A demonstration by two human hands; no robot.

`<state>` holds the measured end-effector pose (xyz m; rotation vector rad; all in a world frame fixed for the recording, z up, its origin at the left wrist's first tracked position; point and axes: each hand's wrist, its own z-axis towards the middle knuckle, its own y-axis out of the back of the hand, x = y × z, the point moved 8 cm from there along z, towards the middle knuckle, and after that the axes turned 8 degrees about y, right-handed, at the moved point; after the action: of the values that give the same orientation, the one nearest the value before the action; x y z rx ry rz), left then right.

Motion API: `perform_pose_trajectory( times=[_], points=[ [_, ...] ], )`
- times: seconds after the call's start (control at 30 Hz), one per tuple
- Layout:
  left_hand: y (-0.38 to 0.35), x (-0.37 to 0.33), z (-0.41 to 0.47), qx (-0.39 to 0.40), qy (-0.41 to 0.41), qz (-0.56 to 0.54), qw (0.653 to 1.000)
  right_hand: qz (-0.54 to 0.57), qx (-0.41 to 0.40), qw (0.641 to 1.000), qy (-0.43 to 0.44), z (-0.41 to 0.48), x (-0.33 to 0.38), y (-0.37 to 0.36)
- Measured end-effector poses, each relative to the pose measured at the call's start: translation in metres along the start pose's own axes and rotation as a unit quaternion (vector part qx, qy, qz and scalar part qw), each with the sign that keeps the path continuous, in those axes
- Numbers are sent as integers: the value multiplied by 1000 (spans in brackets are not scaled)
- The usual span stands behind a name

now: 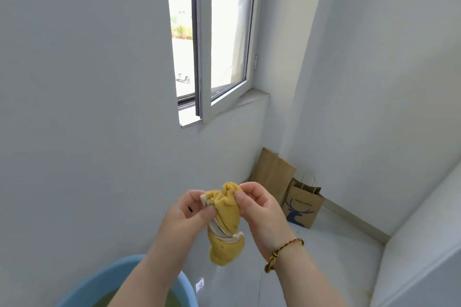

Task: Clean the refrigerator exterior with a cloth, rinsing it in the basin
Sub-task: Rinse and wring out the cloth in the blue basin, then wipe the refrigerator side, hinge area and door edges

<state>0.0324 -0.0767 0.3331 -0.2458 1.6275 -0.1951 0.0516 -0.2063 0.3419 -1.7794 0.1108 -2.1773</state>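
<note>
A yellow cloth (pixel 225 222) with a white edge hangs bunched and twisted between my hands, its lower end dangling. My left hand (pixel 192 209) pinches its upper left part and my right hand (pixel 259 207) pinches its top right. Both hands are held up in front of me, above and to the right of the blue basin (pixel 99 281), which sits at the bottom left and holds greenish water. My left forearm crosses over the basin's rim. A white surface (pixel 424 244) at the right edge may be the refrigerator's side; I cannot tell.
A white wall fills the left. A window (pixel 224 40) stands partly open above a sill. In the floor corner lean a flat brown paper bag (pixel 273 172) and a brown bag with a blue deer (pixel 303 204). White tiled floor (pixel 336 252) lies beyond.
</note>
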Motion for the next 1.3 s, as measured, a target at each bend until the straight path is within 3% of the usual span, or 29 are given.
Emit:
perform_pose_trajectory(
  times=[0.17, 0.27, 0.43, 0.53, 0.6, 0.67, 0.73, 0.8, 0.9, 1.0, 1.1, 1.2, 1.3],
  points=[
    [-114, 7, -3, 82, 10, -34, 996, -11, -104, 994, 37, -30, 63, 98],
    [-169, 12, -7, 91, -1, -50, 995, -25, -184, 981, 52, -56, 96, 160],
    [-242, 24, -18, 86, -2, -66, 994, -110, -315, 935, 119, -104, 150, 246],
    [-293, 26, -26, 112, -9, -56, 992, -95, -369, 911, 155, -131, 174, 289],
    [-324, 29, -31, 150, 13, -74, 986, -28, -357, 921, 152, -141, 176, 307],
    [-352, 33, -36, 194, 48, -98, 975, 34, -270, 955, 117, -139, 168, 307],
    [-373, 40, -36, 221, 63, -95, 968, 44, -195, 978, 67, -139, 157, 305],
    [-388, 44, -33, 234, 68, -90, 966, 34, -174, 984, 34, -145, 150, 313],
    [-403, 49, -19, 235, 80, -105, 963, -82, -204, 975, 25, -150, 158, 334],
    [-425, 54, -6, 284, 98, -105, 948, -155, -293, 942, 54, -148, 180, 357],
    [-452, 67, 1, 387, 123, -13, 914, -133, -362, 920, 62, -139, 189, 376],
    [-467, 85, 14, 483, 148, 71, 860, -61, -355, 931, 52, -109, 189, 380],
    [-464, 79, 59, 470, 168, 31, 866, -32, -335, 940, 45, -67, 190, 379]
  ],
)
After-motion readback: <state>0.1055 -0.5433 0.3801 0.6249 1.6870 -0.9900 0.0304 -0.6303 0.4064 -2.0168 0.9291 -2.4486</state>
